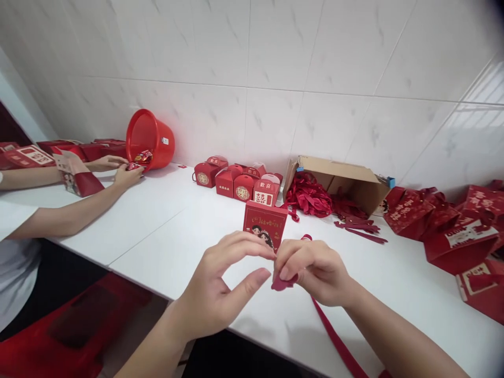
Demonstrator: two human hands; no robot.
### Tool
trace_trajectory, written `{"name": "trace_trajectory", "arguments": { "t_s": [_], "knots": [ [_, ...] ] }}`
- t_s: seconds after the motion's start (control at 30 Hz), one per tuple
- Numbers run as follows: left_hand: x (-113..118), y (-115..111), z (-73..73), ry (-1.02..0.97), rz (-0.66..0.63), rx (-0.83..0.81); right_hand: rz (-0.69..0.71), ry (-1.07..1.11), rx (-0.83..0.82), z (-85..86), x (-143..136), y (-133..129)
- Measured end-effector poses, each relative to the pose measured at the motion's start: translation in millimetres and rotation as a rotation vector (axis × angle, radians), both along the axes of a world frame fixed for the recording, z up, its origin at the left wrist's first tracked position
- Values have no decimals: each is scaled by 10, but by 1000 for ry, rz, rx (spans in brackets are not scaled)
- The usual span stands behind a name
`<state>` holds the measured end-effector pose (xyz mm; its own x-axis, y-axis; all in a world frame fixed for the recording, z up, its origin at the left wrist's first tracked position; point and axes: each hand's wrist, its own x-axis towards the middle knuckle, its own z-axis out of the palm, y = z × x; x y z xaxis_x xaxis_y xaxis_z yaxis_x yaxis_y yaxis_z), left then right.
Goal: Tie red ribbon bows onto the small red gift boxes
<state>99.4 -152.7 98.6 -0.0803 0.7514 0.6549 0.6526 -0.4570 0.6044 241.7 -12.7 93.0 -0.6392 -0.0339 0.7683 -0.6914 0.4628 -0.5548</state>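
Right hand (315,270) pinches a crimson ribbon (284,284) near the table's (165,252) front edge. Left hand (220,291) curves open, empty, alongside.

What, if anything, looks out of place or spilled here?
The red bucket lies tipped rather than upright, packets at its mouth; red ribbons trail from the open cardboard box onto the table. Possibly deliberate, for easy reach.

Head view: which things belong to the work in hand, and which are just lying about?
Seemingly in use:
dark red piece, in right hand
couple-print box, standing behind it

Seemingly lying about:
open carton of red strips
small red boxes near the wall
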Motion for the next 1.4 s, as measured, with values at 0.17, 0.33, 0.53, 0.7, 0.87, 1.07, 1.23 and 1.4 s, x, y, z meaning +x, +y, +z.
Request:
{"name": "trace_trajectory", "arguments": {
  "t_s": [0.17,0.33,0.53,0.7,0.87,1.07,1.23,1.4],
  "knots": [
    [-14,-38,-53,-41,-85,-33,64,-84,-110,-112,-1,-34],
    [22,-56,-120,-34,-127,-67,120,-139,-134,-189,1,-25],
    [110,-98,-300,-28,-101,-208,351,-336,-163,-351,-42,63],
    [-17,86,-355,-153,-175,-250,308,-373,-233,-320,-81,157],
    [-456,630,-388,-376,252,-59,125,-260,-236,-215,-33,322],
    [-707,1092,-505,-452,49,-114,-62,-235,-416,-312,-21,733],
    [-413,948,-517,-445,114,-107,-182,-161,-472,-411,-68,940],
    [-207,845,-589,-438,186,-66,-232,-297,-392,-481,-135,791]
  ]
}}
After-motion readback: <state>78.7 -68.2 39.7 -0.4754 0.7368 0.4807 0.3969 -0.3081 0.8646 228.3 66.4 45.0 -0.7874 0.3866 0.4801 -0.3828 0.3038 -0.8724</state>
